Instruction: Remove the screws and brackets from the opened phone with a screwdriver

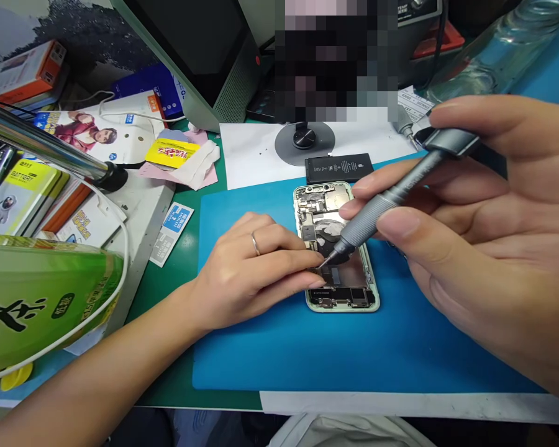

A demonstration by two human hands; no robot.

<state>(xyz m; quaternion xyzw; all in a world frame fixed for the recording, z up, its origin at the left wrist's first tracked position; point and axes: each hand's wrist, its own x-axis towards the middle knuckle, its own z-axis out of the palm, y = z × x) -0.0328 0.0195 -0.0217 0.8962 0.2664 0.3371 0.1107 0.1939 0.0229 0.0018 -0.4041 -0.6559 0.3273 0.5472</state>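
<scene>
An opened smartphone (354, 267) with a pale green frame lies face up, its inner parts exposed. My right hand (475, 230) grips a grey precision screwdriver (379, 214), slanted down to the left over the phone. Its thin tip comes down beside the fingertips of my left hand (256, 267), which wears a ring. That hand reaches over the phone's left edge with thumb and index finger drawn together at the tip. Whatever they pinch, if anything, is too small to see. Just behind the phone lies a black phone battery (338, 167).
A blue mat (256, 354) lies under the phone. Behind stand a monitor-like device (205, 56), a round black base (305, 143) and a glass jar (498, 53). Boxes, a green bag (41, 298), a metal pole (46, 139) and a white cable crowd the left.
</scene>
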